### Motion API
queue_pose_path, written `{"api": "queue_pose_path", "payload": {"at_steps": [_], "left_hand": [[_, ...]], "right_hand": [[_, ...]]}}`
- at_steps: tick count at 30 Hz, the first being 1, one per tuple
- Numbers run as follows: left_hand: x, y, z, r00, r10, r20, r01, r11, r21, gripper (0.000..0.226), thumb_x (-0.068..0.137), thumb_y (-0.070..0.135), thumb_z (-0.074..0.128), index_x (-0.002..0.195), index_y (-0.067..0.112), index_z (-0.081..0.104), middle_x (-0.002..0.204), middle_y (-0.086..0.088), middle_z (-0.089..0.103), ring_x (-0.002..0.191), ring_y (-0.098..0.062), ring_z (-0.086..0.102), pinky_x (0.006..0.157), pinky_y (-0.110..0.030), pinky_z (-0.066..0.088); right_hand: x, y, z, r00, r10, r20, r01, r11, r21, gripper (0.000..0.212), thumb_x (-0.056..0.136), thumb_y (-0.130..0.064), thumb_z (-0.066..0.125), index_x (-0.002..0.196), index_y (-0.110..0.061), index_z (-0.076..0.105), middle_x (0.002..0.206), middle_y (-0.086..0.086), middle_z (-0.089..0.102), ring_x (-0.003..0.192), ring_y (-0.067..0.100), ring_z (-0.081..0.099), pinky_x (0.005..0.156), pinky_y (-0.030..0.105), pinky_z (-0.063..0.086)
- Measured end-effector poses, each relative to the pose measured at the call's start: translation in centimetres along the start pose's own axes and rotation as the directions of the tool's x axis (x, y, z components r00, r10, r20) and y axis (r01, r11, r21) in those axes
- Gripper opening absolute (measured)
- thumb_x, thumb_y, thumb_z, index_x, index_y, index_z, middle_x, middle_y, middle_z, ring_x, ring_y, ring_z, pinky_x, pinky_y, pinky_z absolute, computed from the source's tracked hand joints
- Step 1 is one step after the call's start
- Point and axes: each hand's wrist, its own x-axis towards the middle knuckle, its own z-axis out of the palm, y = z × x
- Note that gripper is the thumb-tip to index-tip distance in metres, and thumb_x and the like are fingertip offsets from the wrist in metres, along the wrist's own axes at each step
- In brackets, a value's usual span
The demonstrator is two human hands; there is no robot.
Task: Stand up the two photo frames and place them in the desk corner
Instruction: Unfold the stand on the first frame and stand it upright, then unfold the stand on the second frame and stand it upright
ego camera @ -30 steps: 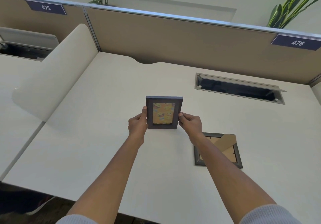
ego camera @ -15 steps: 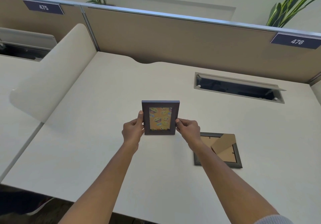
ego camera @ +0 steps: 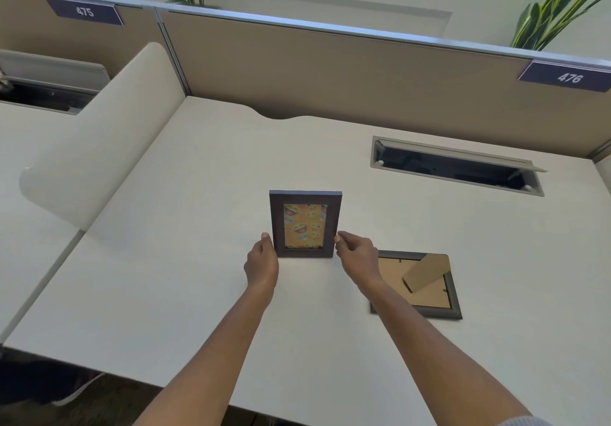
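Note:
A dark photo frame with a yellow emoji picture (ego camera: 305, 223) stands upright on the white desk (ego camera: 185, 293), facing me. My left hand (ego camera: 263, 263) holds its lower left edge and my right hand (ego camera: 357, 257) its lower right edge, fingertips on the frame. A second dark frame (ego camera: 429, 293) lies face down to the right of my right hand, its brown back and fold-out stand showing. The desk's back left corner (ego camera: 198, 108) lies well beyond the upright frame.
A tan partition wall (ego camera: 330, 71) runs along the back, and a curved cream divider (ego camera: 99, 147) bounds the left side. An open cable slot (ego camera: 456, 167) is sunk into the desk at the back right. Plants (ego camera: 562, 5) rise behind the partition.
The emoji frame came down and slightly toward me, from held in the air to standing on the desk. Both hands slid to its lower edges.

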Motion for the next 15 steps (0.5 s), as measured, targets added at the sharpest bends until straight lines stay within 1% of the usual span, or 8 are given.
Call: {"api": "queue_pose_path", "payload": {"at_steps": [2, 5, 8, 9, 11, 12, 13, 15], "left_hand": [[-0.3, -0.5, 0.1, 0.999, 0.007, -0.042, -0.006, 0.999, 0.046, 0.053, 0.107, 0.048, 0.030, 0.131, 0.012, 0.060, 0.120, -0.008, 0.062, 0.110, -0.029, 0.053, 0.092, -0.038, 0.039], [-1.0, -1.1, 0.4, 0.990, 0.096, -0.100, -0.081, 0.987, 0.140, 0.049, 0.108, 0.039, 0.033, 0.126, 0.004, 0.062, 0.123, -0.015, 0.064, 0.115, -0.034, 0.056, 0.095, -0.041, 0.042], [-2.3, -1.7, 1.3, 0.952, 0.299, -0.067, -0.277, 0.933, 0.229, 0.045, 0.109, 0.033, 0.036, 0.112, 0.003, 0.070, 0.109, -0.013, 0.069, 0.106, -0.033, 0.061, 0.085, -0.034, 0.040], [-2.8, -1.7, 1.7, 0.936, 0.349, -0.037, -0.332, 0.914, 0.232, 0.044, 0.109, 0.033, 0.038, 0.107, 0.004, 0.071, 0.103, -0.010, 0.069, 0.101, -0.031, 0.062, 0.081, -0.032, 0.038], [-3.9, -1.4, 3.0, 0.904, 0.424, 0.056, -0.426, 0.883, 0.199, 0.040, 0.107, 0.032, 0.042, 0.098, 0.006, 0.071, 0.094, -0.006, 0.069, 0.092, -0.027, 0.063, 0.073, -0.033, 0.040], [-4.4, -1.1, 3.8, 0.883, 0.454, 0.121, -0.469, 0.867, 0.171, 0.038, 0.107, 0.032, 0.045, 0.095, 0.006, 0.071, 0.090, -0.005, 0.070, 0.088, -0.024, 0.064, 0.070, -0.036, 0.043], [-4.8, -0.7, 4.5, 0.855, 0.481, 0.195, -0.510, 0.848, 0.147, 0.037, 0.106, 0.032, 0.047, 0.094, 0.007, 0.071, 0.087, -0.004, 0.071, 0.086, -0.020, 0.064, 0.071, -0.037, 0.047], [-5.6, 0.1, 6.1, 0.777, 0.517, 0.360, -0.589, 0.798, 0.126, 0.029, 0.105, 0.029, 0.051, 0.096, 0.013, 0.073, 0.088, 0.002, 0.073, 0.088, -0.008, 0.065, 0.076, -0.028, 0.050]], "right_hand": [[0.0, 0.3, -0.3, 1.000, -0.006, -0.016, 0.007, 1.000, 0.027, 0.033, 0.103, -0.030, 0.056, 0.106, -0.003, 0.074, 0.092, 0.022, 0.074, 0.097, 0.042, 0.069, 0.078, 0.035, 0.050], [-0.2, 0.5, -1.5, 0.999, 0.005, -0.040, -0.003, 0.998, 0.059, 0.035, 0.103, -0.028, 0.056, 0.102, 0.005, 0.070, 0.086, 0.025, 0.069, 0.099, 0.048, 0.067, 0.078, 0.034, 0.048], [-0.6, 0.8, -3.0, 0.998, -0.011, -0.066, 0.014, 0.998, 0.058, 0.041, 0.102, -0.029, 0.055, 0.102, 0.012, 0.061, 0.107, 0.038, 0.064, 0.103, 0.054, 0.061, 0.091, 0.057, 0.054], [-0.7, 1.0, -3.4, 0.997, -0.001, -0.076, 0.007, 0.997, 0.076, 0.042, 0.102, -0.029, 0.056, 0.101, 0.012, 0.060, 0.110, 0.038, 0.062, 0.104, 0.055, 0.060, 0.095, 0.061, 0.052], [-1.0, 1.5, -4.7, 0.993, 0.032, -0.112, -0.018, 0.992, 0.121, 0.041, 0.102, -0.030, 0.056, 0.098, 0.010, 0.063, 0.107, 0.038, 0.064, 0.095, 0.053, 0.065, 0.089, 0.049, 0.059], [-1.2, 1.8, -5.3, 0.991, 0.048, -0.128, -0.030, 0.990, 0.138, 0.042, 0.102, -0.032, 0.055, 0.094, 0.008, 0.065, 0.099, 0.037, 0.067, 0.081, 0.047, 0.066, 0.082, 0.039, 0.056], [-1.3, 2.1, -5.9, 0.989, 0.056, -0.137, -0.035, 0.988, 0.152, 0.044, 0.101, -0.034, 0.054, 0.090, 0.007, 0.064, 0.086, 0.034, 0.065, 0.071, 0.035, 0.062, 0.078, 0.037, 0.052], [-1.8, 2.8, -7.2, 0.981, 0.093, -0.169, -0.059, 0.979, 0.196, 0.044, 0.102, -0.034, 0.054, 0.090, 0.007, 0.063, 0.075, 0.017, 0.059, 0.073, 0.021, 0.058, 0.086, 0.042, 0.058]]}}
